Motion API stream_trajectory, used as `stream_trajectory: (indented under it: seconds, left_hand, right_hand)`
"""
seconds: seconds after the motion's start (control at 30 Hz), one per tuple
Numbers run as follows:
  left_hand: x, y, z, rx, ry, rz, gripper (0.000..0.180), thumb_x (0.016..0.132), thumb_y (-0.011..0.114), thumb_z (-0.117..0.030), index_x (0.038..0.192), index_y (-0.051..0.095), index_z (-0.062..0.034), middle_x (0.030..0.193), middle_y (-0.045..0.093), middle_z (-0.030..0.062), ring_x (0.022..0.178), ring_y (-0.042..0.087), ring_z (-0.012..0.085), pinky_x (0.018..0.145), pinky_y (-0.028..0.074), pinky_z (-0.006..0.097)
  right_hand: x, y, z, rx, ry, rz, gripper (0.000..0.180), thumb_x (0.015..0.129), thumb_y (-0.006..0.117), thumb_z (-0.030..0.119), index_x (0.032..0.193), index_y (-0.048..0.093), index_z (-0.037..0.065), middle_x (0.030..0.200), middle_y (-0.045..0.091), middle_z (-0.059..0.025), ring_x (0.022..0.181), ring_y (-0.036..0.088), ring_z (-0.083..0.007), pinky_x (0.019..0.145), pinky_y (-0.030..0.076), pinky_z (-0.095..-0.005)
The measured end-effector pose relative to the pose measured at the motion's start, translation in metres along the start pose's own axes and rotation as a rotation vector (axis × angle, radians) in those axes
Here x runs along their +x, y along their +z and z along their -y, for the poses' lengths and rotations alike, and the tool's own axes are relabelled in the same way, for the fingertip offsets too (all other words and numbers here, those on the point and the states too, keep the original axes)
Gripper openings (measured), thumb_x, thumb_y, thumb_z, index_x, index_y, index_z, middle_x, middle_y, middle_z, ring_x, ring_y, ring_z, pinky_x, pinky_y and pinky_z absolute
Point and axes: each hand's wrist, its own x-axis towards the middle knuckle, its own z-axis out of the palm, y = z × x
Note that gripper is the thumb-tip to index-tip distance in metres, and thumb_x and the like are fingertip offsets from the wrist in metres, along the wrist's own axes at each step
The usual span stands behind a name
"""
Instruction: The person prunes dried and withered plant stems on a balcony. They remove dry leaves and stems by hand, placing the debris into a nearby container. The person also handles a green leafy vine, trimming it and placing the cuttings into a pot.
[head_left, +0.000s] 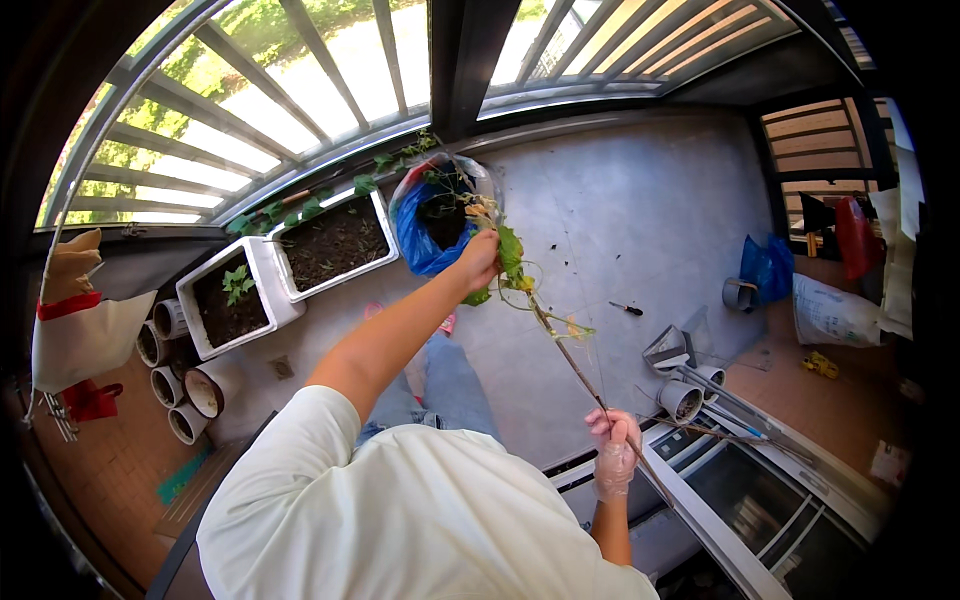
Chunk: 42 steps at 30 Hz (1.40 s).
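A long brown stick runs slantwise in front of me, with a vine of green and withered yellow leaves clinging to its far part. My left hand is closed around the leafy vine; whether the stick is also in that grip is hidden. Lower right, my right hand, in a clear plastic glove, grips the stick near its other end. Just beyond my left hand stands a blue plastic bag with dark soil in it. Dry stems hang over the bag's opening.
Two white planter boxes of soil stand left of the bag, by the barred window. Several pots cluster at far left. On the grey floor lies a small dark-handled tool. A dustpan and white pots are at right.
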Motion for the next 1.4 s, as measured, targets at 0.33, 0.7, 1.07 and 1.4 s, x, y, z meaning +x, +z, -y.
stream_trajectory:
  seconds: [0.33, 0.7, 1.07, 1.4]
  left_hand:
    - [-0.037, 0.017, 0.055, 0.287, -0.036, 0.014, 0.007, 0.083, 0.048, -0.009, 0.089, 0.053, -0.0069, 0.085, 0.053, 0.0010, 0.079, 0.051, 0.0108, 0.070, 0.042, 0.026]
    - [-0.072, 0.005, 0.071, 0.341, -0.145, 0.059, 0.004, 0.085, 0.048, -0.014, 0.084, 0.047, -0.0103, 0.081, 0.051, -0.0008, 0.079, 0.050, 0.0086, 0.068, 0.042, 0.027]
    - [-0.155, 0.068, 0.040, 0.431, 0.064, 0.256, 0.016, 0.087, 0.047, -0.019, 0.098, 0.050, -0.0077, 0.090, 0.055, -0.0006, 0.081, 0.049, 0.0067, 0.071, 0.039, 0.021]
    - [-0.166, 0.052, 0.030, 0.475, 0.102, 0.150, 0.011, 0.085, 0.051, -0.019, 0.082, 0.051, -0.0080, 0.072, 0.048, -0.0051, 0.065, 0.041, 0.0022, 0.057, 0.033, 0.018]
  right_hand:
    - [-0.032, -0.004, -0.099, 0.704, 0.587, -0.383, 0.029, 0.088, 0.045, 0.028, 0.108, 0.044, 0.007, 0.091, 0.052, -0.0030, 0.090, 0.047, -0.0150, 0.073, 0.040, -0.0289]
    - [0.005, 0.045, -0.087, 0.376, 0.299, -0.335, 0.028, 0.090, 0.040, 0.027, 0.097, 0.046, 0.000, 0.080, 0.054, -0.0074, 0.088, 0.050, -0.0166, 0.083, 0.039, -0.0303]
    - [0.046, 0.094, -0.059, -0.180, -0.073, -0.038, 0.022, 0.090, 0.040, 0.017, 0.098, 0.049, -0.002, 0.069, 0.053, -0.0046, 0.067, 0.050, -0.0110, 0.064, 0.042, -0.0238]
    - [0.106, 0.075, -0.064, 0.674, 0.580, 0.030, 0.025, 0.085, 0.049, 0.018, 0.105, 0.048, 0.004, 0.094, 0.056, -0.0103, 0.085, 0.056, -0.0211, 0.074, 0.048, -0.0337]
